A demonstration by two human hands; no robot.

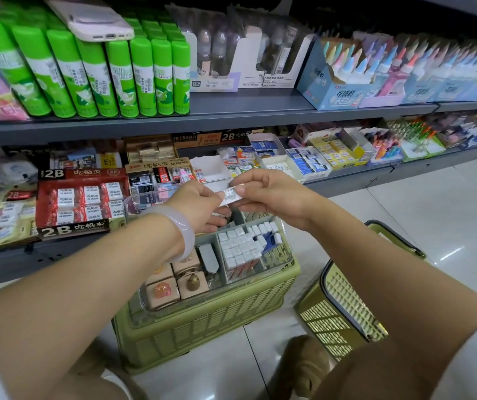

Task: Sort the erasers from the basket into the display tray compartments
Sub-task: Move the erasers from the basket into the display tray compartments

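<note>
At centre frame we are pinching one small wrapped eraser (229, 196) between left hand (202, 202) and right hand (272, 194) — light, firm, probably slick-sleeved — best gripped by its ends.

Stationery shop: shelves (231, 115) of glue sticks (142, 79), boxed erasers (81, 197).

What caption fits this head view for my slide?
Both hands, left and right, pinch one white eraser above the clear display tray resting on a green basket.

Two hands meet out front

Left hand (199, 204) and right hand (272, 194) both pinch one small eraser (231, 195), arms stretched forward.
</note>
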